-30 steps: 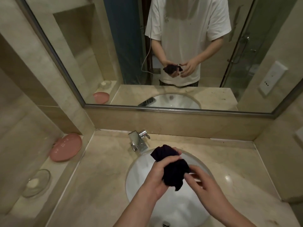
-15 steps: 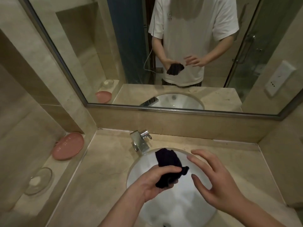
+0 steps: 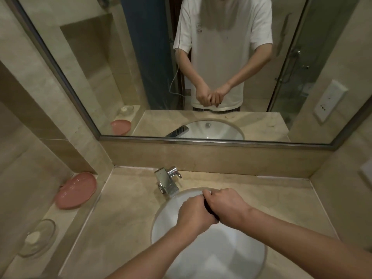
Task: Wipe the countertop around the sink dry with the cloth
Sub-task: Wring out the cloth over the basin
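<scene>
Your 2 hands, left hand (image 3: 194,215) and right hand (image 3: 226,208), grip clamped on the cloth (image 3: 209,209) over the sink (image 3: 161,224); wring firmly, then wipe toward 9 o'clock.

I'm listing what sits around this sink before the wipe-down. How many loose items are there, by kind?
Pink dishes: 1, the pink dish on the side ledge.
Clear glass dishes: 1, the glass dish nearer the camera on that ledge.
Dark cloths: 1, the cloth squeezed between both hands.
Total: 3

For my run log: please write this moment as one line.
left hand + right hand: both clenched on cloth | over sink | countertop: untouched
</scene>
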`<move>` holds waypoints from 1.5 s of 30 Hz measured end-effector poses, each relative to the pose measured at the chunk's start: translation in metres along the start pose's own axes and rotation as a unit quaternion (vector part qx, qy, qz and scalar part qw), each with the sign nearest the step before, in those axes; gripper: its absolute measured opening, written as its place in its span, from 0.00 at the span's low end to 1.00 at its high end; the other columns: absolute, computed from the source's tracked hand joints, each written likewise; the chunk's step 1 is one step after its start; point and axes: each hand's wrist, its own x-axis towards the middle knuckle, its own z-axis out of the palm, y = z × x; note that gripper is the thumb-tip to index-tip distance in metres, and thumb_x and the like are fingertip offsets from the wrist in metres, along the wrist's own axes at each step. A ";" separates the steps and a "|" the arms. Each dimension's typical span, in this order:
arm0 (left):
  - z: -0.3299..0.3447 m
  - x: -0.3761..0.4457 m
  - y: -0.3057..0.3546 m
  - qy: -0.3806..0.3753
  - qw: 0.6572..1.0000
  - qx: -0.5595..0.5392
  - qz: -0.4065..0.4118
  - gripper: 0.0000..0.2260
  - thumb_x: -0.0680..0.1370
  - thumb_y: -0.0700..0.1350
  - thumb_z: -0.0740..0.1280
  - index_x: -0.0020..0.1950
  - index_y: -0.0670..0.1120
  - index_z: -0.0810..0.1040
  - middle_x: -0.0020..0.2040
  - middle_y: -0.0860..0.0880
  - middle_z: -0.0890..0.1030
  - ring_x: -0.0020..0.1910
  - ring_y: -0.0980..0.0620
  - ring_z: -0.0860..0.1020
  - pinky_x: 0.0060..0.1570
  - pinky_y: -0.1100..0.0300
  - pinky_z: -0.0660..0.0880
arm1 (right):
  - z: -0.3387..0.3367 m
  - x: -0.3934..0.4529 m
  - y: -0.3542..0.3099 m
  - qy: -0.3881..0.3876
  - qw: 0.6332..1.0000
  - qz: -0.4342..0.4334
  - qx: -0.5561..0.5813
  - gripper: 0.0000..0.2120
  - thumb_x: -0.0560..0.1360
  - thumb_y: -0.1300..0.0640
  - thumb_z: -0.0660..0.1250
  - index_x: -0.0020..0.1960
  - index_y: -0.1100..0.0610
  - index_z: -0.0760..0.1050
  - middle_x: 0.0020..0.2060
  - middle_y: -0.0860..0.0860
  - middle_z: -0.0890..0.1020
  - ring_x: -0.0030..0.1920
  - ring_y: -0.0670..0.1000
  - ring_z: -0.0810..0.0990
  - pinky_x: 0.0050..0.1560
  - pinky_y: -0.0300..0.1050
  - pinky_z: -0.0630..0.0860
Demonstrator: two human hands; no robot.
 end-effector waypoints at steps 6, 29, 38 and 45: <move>0.003 -0.004 -0.020 -0.108 0.932 -0.336 -0.080 0.05 0.69 0.40 0.71 0.44 0.43 0.80 0.32 0.47 0.81 0.32 0.51 0.79 0.35 0.55 0.78 | 0.033 -0.020 0.008 0.111 0.986 -0.068 0.102 0.48 0.68 0.69 0.68 0.80 0.48 0.50 0.69 0.53 0.69 0.64 0.55 0.72 0.63 0.48 0.74; 0.008 0.004 -0.021 0.034 0.981 0.178 0.067 0.06 0.72 0.49 0.68 0.48 0.50 0.77 0.34 0.53 0.79 0.35 0.48 0.76 0.28 0.59 0.62 | -0.002 0.017 -0.022 -0.136 0.987 -0.015 -0.079 0.02 0.75 0.55 0.65 0.45 0.53 0.73 0.34 0.47 0.74 0.38 0.54 0.76 0.37 0.44 0.69; -0.009 0.009 -0.033 0.111 0.971 0.173 0.125 0.12 0.74 0.43 0.65 0.57 0.51 0.75 0.45 0.48 0.83 0.45 0.43 0.81 0.35 0.57 0.67 | 0.007 0.015 -0.020 -0.051 0.981 0.119 0.145 0.10 0.71 0.58 0.66 0.52 0.55 0.73 0.39 0.50 0.78 0.43 0.56 0.78 0.32 0.45 0.64; -0.047 -0.009 -0.019 -0.234 0.906 -0.341 -0.087 0.04 0.77 0.42 0.68 0.46 0.46 0.74 0.28 0.51 0.75 0.25 0.56 0.74 0.23 0.69 0.68 | 0.030 -0.047 0.011 0.308 0.946 -0.089 0.039 0.49 0.62 0.72 0.72 0.79 0.55 0.58 0.77 0.57 0.63 0.72 0.60 0.68 0.67 0.58 0.72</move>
